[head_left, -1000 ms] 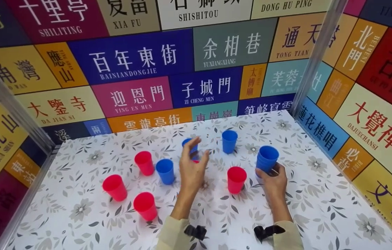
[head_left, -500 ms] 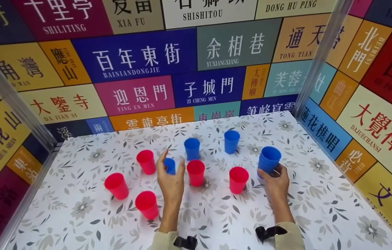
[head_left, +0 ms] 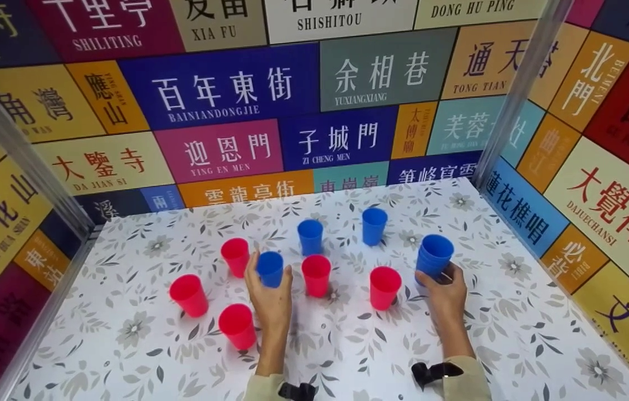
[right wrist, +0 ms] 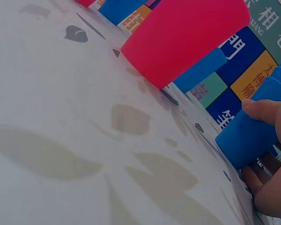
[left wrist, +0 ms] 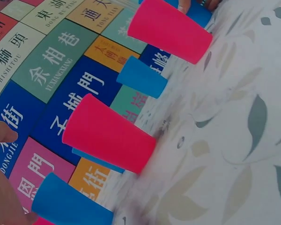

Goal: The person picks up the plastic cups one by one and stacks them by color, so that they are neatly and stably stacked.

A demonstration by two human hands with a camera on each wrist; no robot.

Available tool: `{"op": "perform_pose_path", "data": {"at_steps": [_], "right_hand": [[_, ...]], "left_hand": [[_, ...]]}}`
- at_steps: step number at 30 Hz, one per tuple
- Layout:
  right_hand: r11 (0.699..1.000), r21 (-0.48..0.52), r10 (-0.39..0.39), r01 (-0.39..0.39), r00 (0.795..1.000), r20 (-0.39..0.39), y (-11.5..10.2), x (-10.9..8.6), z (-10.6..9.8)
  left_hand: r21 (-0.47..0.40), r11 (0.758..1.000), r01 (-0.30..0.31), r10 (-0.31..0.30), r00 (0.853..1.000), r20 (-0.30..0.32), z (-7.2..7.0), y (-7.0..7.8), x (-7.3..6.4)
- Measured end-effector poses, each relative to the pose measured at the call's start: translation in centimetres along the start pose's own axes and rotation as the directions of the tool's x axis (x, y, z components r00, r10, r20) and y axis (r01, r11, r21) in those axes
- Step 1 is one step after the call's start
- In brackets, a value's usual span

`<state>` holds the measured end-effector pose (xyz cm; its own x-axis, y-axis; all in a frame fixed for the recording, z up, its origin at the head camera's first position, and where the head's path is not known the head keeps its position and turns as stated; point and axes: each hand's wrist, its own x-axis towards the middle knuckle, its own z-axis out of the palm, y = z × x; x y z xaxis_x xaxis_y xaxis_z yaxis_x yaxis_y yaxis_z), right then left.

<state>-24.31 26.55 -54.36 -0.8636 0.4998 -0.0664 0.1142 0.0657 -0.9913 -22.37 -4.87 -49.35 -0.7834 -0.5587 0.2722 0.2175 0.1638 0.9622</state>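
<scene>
My left hand (head_left: 271, 301) is around the near side of a blue cup (head_left: 270, 269), with fingers to its left and thumb to its right. The left wrist view shows the thumb apart from this upright blue cup (left wrist: 70, 201). On the right, my right hand (head_left: 447, 287) grips a stack of nested blue cups (head_left: 434, 256) low on its side; the stacked rims show in the right wrist view, where the thumb presses the blue stack (right wrist: 248, 133). A red cup (head_left: 385, 287) stands just left of that stack.
Upright on the floral tabletop (head_left: 336, 356) are more red cups, one right of my left hand (head_left: 316, 275) and several to its left (head_left: 189, 295). Two blue cups (head_left: 310, 236) (head_left: 374, 226) stand farther back. Sign-printed walls (head_left: 219, 145) enclose the table's back and sides.
My left hand has moved left and down from in front of the back blue cup to around the nearer blue cup. The right hand keeps holding the stack in place.
</scene>
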Motion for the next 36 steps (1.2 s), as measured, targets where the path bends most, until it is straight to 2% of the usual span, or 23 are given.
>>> {"op": "perform_pose_path", "data": {"at_steps": [3, 11, 15, 22, 31, 36], "right_hand": [[1.000, 0.002, 0.002, -0.002, 1.000, -0.002, 0.0, 0.0, 0.0], [1.000, 0.001, 0.000, 0.000, 1.000, -0.005, -0.1, 0.1, 0.0], [1.000, -0.021, -0.005, 0.005, 1.000, -0.006, -0.2, 0.1, -0.1], [1.000, -0.001, -0.018, 0.018, 1.000, 0.002, -0.1, 0.0, -0.1], [1.000, -0.008, -0.004, 0.004, 1.000, 0.010, 0.1, 0.1, -0.1], [1.000, 0.007, 0.002, -0.002, 1.000, 0.008, 0.1, 0.0, -0.1]], "left_hand": [[0.026, 0.999, 0.022, -0.022, 1.000, -0.002, 0.1, -0.5, 0.1], [0.062, 0.998, 0.004, -0.004, 1.000, 0.002, 0.5, -2.0, 0.5], [0.088, 0.995, 0.047, -0.048, 0.999, 0.010, 0.7, -2.3, 0.9], [0.100, 0.990, 0.101, -0.102, 0.995, 0.007, 1.0, -2.6, 1.8], [0.042, 0.986, 0.160, -0.160, 0.987, 0.015, 1.2, -3.6, 2.5], [0.048, 0.978, 0.205, -0.205, 0.979, 0.002, 1.3, -4.1, 2.6]]}}
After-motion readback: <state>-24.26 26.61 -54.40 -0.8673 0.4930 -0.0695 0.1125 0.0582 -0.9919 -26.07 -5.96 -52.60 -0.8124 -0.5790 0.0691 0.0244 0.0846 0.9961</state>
